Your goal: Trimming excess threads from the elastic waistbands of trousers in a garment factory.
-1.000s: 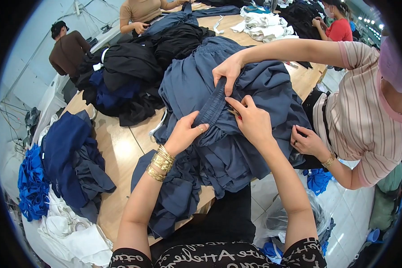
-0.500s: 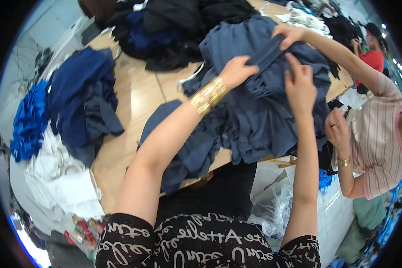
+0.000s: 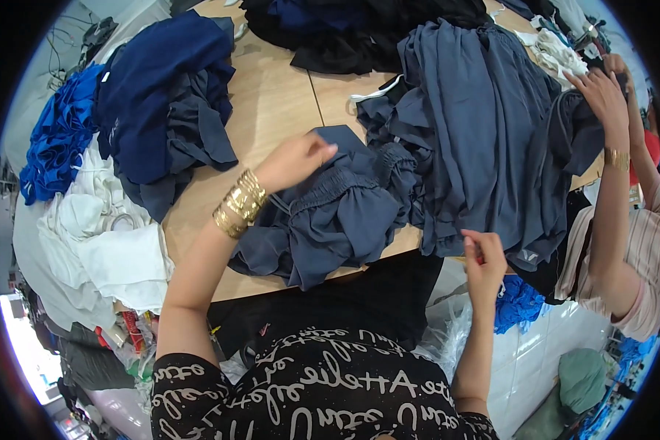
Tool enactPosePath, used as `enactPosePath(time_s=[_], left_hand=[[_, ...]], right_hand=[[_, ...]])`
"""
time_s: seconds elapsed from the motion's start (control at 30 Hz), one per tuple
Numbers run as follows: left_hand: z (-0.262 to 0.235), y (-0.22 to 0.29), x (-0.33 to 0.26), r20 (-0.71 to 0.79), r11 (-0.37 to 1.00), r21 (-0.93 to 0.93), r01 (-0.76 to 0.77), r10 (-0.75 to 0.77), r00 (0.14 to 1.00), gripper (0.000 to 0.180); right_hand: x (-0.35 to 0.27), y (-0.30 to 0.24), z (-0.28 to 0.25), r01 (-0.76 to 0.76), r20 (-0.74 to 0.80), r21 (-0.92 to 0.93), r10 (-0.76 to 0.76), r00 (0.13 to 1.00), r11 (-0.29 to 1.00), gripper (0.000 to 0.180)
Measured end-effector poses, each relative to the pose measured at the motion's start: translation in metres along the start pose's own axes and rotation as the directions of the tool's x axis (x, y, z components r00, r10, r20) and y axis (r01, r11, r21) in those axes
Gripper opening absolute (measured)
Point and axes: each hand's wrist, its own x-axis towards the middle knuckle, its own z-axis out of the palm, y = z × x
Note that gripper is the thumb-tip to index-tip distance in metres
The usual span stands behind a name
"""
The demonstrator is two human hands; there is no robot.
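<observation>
My left hand [image 3: 295, 163], gold bangles at its wrist, hovers above a slate-grey garment [image 3: 345, 220] with a gathered elastic waist. Its fingers are curled together; what they pinch, if anything, is too small to make out. My right hand [image 3: 485, 265] is closed near the table's front edge, by the lower hem of a stack of slate-grey garments [image 3: 484, 139]. A bit of red shows between its fingers, its kind unclear. At the right, a co-worker's hands [image 3: 609, 95] are on a slate-grey garment [image 3: 576, 128] beside the stack.
Navy garments [image 3: 147, 88], bright blue pieces [image 3: 62, 139] and white cloth [image 3: 103, 227] are heaped at the left of the wooden table [image 3: 275, 81]. Black garments [image 3: 359, 37] lie at the back. Clear plastic [image 3: 447, 330] and a blue bundle [image 3: 519, 304] are below the table's edge.
Both my hands have come off the grey cloth and moved back toward me, the left also leftward. The co-worker's hands have shifted right with a grey garment. My view has shifted.
</observation>
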Motion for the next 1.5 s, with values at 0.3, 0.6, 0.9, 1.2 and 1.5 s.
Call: enactPosePath(time_s=[0.3, 0.6, 0.9, 1.2, 1.5], left_hand=[[0.034, 0.013, -0.020, -0.070, 0.974, -0.214, -0.079, 0.065, 0.995, 0.033], [0.016, 0.008, -0.063, 0.137, 0.523, -0.852, -0.003, 0.229, 0.964, 0.019], [-0.015, 0.042, -0.072, 0.178, 0.680, -0.731, 0.061, 0.103, 0.979, 0.039], [-0.013, 0.054, -0.079, 0.120, 0.402, -0.915, 0.031, 0.199, 0.973, 0.025], [-0.005, 0.053, -0.083, 0.118, 0.449, -0.893, 0.023, 0.185, 0.975, 0.023]], right_hand=[[0.030, -0.073, 0.057, 0.190, 0.115, 0.153, -0.208, 0.971, 0.970, 0.015], [0.049, -0.073, 0.078, -0.690, 0.700, 0.503, 0.223, 0.678, 0.520, 0.024], [0.033, -0.123, 0.068, -0.423, 0.446, 0.662, 0.128, 0.886, 0.619, 0.027], [0.017, -0.138, 0.058, -0.075, 0.219, 0.603, -0.074, 0.973, 0.794, 0.027], [0.006, -0.142, 0.054, 0.138, 0.056, 0.457, -0.183, 0.982, 0.879, 0.019]])
